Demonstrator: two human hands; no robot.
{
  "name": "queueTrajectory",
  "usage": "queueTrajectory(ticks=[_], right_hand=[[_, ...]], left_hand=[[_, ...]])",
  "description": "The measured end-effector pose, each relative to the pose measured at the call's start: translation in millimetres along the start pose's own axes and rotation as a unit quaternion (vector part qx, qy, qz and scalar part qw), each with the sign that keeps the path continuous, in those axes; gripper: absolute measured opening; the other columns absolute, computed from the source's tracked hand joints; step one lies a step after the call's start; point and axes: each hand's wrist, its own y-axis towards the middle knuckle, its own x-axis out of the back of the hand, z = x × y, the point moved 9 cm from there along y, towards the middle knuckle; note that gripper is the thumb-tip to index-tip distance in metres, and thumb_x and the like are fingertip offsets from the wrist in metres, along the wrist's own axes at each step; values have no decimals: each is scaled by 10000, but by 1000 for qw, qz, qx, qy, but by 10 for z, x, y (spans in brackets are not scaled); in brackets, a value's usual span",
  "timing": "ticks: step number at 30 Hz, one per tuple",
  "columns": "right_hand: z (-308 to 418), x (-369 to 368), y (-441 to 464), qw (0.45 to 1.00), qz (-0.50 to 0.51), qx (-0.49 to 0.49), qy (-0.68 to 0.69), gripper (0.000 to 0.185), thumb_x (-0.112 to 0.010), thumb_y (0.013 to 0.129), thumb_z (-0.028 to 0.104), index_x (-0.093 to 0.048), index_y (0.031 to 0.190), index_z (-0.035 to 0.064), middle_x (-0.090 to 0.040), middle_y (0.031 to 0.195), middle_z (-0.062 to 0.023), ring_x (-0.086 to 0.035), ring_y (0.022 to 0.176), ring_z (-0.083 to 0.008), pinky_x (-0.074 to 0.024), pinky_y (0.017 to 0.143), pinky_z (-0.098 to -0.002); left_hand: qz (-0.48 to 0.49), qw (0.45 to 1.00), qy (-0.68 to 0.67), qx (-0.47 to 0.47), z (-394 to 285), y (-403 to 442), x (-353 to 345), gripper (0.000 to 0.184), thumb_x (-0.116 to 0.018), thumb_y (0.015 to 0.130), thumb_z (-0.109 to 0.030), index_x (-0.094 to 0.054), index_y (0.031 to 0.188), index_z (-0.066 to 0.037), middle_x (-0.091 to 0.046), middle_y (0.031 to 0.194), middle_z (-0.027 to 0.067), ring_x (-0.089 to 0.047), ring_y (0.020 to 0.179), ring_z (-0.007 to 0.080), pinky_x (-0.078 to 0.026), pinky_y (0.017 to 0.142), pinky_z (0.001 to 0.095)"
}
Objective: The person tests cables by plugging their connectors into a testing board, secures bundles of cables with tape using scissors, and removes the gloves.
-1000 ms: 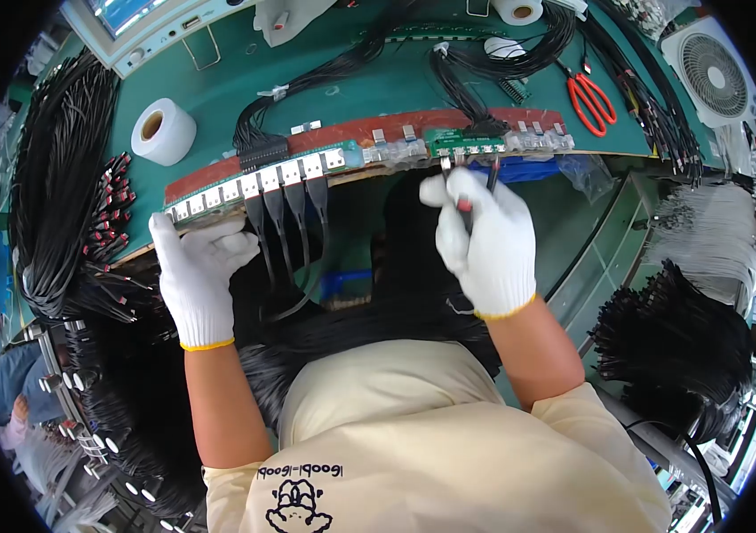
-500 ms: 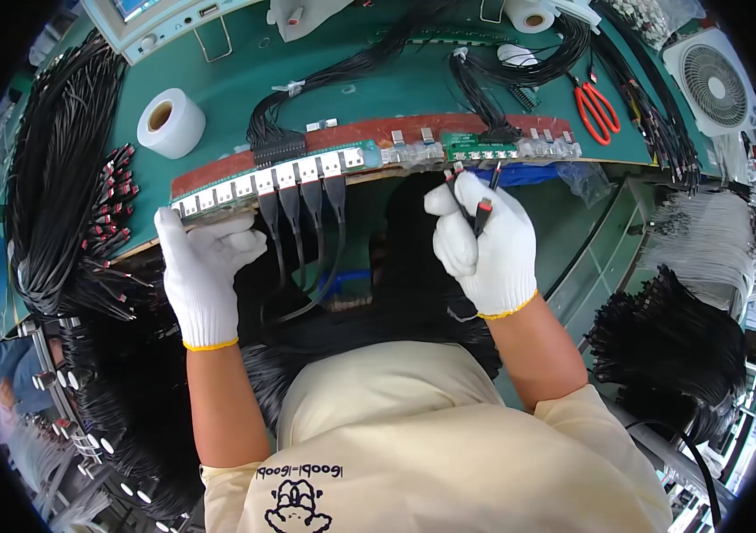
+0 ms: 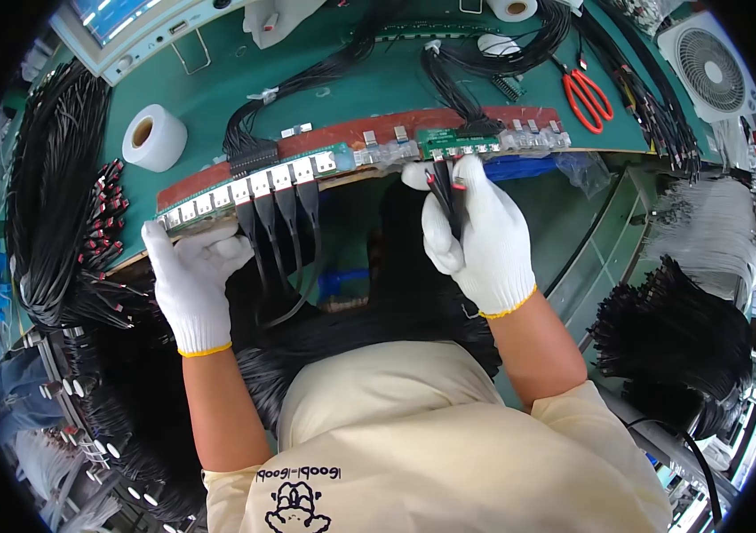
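My right hand [image 3: 480, 235], in a white glove with a yellow cuff, grips several black cables [image 3: 454, 197] between thumb and fingers. Their red-tipped plugs point up at the small green circuit board [image 3: 462, 142] on the bench edge; the fingers hide whether one plug is seated. My left hand [image 3: 196, 275], gloved alike, is at the left end of the long strip of white sockets [image 3: 218, 197]. Its thumb is up at the strip's end and its fingers are spread to the right, holding nothing visible. Several black cable plugs [image 3: 285, 209] hang from the strip's right part.
Bundles of black cables [image 3: 63, 178] hang at the left. On the green bench [image 3: 218, 98] are a white roll [image 3: 154, 138], red-handled scissors [image 3: 587, 98] and a monitor unit [image 3: 129, 35]. A fan [image 3: 707, 67] and hanging cable bunches [image 3: 671, 329] are at the right.
My right hand has raised the cables closer to the small green board, and their plugs now point more upward. My left hand stays by the strip's end. The view has shifted slightly.
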Motion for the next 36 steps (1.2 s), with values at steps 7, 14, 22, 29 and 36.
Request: queueTrajectory(ticks=[7,14,22,29,36], right_hand=[[73,17,-7,995,-82,38,-34,334,-482,967,232,-621,975,-71,-493,527,-42,-374,382,-100,-279,368,-237],[51,43,-82,990,-131,35,-36,322,-520,958,240,-630,951,-64,-445,519,-20,-373,391,-87,-269,372,-220],[44,52,-2,992,-88,30,-88,313,-504,951,211,-639,938,-71,-507,540,-40,-444,421,-89,-276,377,-205],[32,64,-34,994,-93,18,-54,299,-544,922,223,-659,913,-54,-524,589,-35,-489,435,-90,-321,384,-206],[47,3,2,996,-77,40,-32,254,-546,898,180,-659,875,-46,-543,610,-38,-489,420,-89,-314,378,-213]], left_hand=[[29,999,12,10,14,-17,-25,850,-272,950,-619,-562,1048,173,-625,794,218,-638,779,300,-533,792,416],[20,999,33,22,-14,-32,-6,851,-255,959,-594,-571,1029,194,-623,783,215,-636,772,300,-532,799,416],[16,999,50,-6,-74,-17,-27,835,-265,970,-579,-555,1042,200,-622,781,223,-635,768,308,-532,804,422],[42,999,6,7,51,52,45,836,-276,965,-593,-556,1054,190,-630,806,237,-644,772,319,-541,781,421],[8,1000,-1,11,-8,2,38,819,-334,953,-606,-550,1063,177,-635,838,249,-646,772,318,-540,766,436]])
